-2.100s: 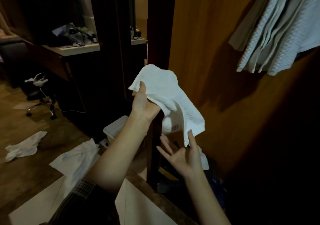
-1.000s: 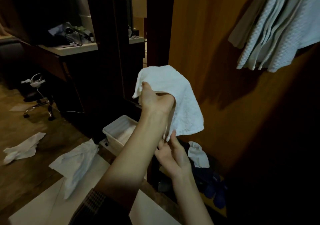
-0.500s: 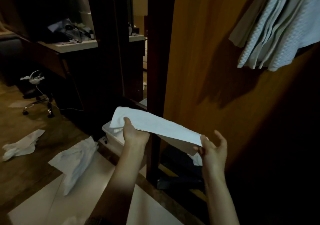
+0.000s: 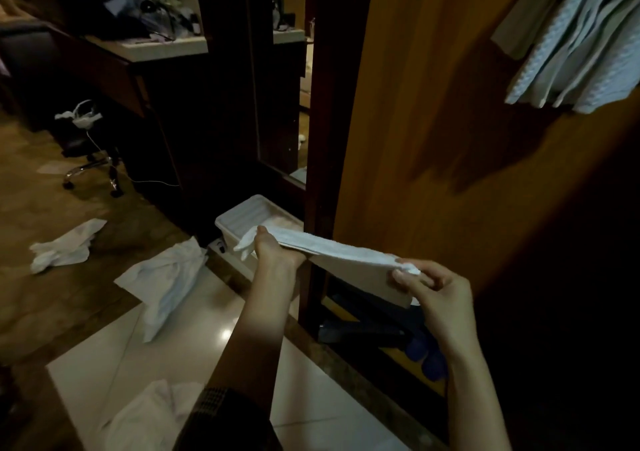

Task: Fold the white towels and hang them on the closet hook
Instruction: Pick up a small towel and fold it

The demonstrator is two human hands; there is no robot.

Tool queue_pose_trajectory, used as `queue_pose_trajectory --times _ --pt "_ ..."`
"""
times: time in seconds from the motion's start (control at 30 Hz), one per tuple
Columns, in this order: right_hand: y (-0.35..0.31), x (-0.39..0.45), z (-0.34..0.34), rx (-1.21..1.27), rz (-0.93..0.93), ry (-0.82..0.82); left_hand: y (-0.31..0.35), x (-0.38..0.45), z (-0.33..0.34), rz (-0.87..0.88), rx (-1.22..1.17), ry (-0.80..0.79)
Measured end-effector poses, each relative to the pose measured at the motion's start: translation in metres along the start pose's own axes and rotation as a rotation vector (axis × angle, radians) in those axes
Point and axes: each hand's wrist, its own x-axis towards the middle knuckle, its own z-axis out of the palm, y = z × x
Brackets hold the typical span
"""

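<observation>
Head view, the only one. At centre frame, a white towel (image 4: 332,254) stretched flat between both hands, low in front of the wooden closet wall (image 4: 433,111). Left hand (image 4: 273,248) clenched on the towel's left end, thumb on top; right hand (image 4: 431,286) pinching the right corner between thumb and curled fingers. So each grip grasping the towel, neither released.

Progress, by judgement: partway. Upper right, several pale towels (image 4: 575,45) already hanging against the closet wall. Held towel mid-fold, apparently doubled once, not yet hung. More left to do: crumpled towels on the floor (image 4: 62,251) at left, (image 4: 166,282) at centre left, and one at the bottom edge beside the sleeve (image 4: 145,416). White bin (image 4: 242,220) behind the left hand, on the floor by the closet frame.

Hard to make out: the hook itself, hidden behind the hanging towels and cut by the upper right edge. Right side of the frame too dark to read. Dark items and something blue (image 4: 426,353) on the closet floor, unidentifiable. Clutter on the counter (image 4: 162,46) at upper left unclear.
</observation>
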Motion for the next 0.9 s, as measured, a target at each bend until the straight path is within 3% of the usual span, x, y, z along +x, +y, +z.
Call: queue_pose_trajectory --times 0.1,0.17,0.2,0.27,0.3,0.33,0.37,0.43,0.5,0.63,0.77,0.9 --pt "0.000 -0.001 0.002 -0.307 -0.085 0.158 0.004 0.004 -0.004 -0.208 -0.094 -0.083" --pt "-0.001 0.000 -0.001 -0.386 -0.169 0.100 0.006 0.004 -0.003 -0.210 -0.084 -0.067" --pt "-0.002 0.002 -0.005 -0.337 -0.146 -0.055 0.006 0.002 -0.001 -0.174 -0.054 -0.060" --pt "-0.003 0.002 -0.014 -0.183 0.038 -0.520 0.005 0.003 0.004 -0.090 0.071 -0.058" --pt "0.000 0.002 -0.016 -0.124 0.130 -0.681 0.004 0.004 0.007 -0.102 0.083 -0.111" --pt "0.006 0.002 -0.016 -0.079 0.171 -0.728 0.002 0.002 0.010 -0.128 0.111 -0.177" --pt "0.012 0.002 -0.013 -0.039 0.161 -0.661 -0.001 0.001 0.013 -0.146 0.167 -0.253" --pt "0.028 0.007 -0.003 -0.008 0.144 -0.356 -0.006 -0.004 0.019 -0.176 0.319 -0.372" --pt "0.040 0.011 0.007 0.087 0.222 -0.232 -0.010 -0.010 0.021 -0.202 0.441 -0.431" --pt "0.059 0.017 0.011 0.404 0.318 -0.329 -0.007 -0.018 0.024 -0.302 0.545 -0.505" --pt "0.065 0.023 0.003 0.414 0.203 -0.303 0.001 -0.022 0.026 -0.273 0.572 -0.566" --pt "0.052 0.020 -0.006 0.430 0.231 -0.326 0.001 -0.022 0.023 -0.202 0.618 -0.608"
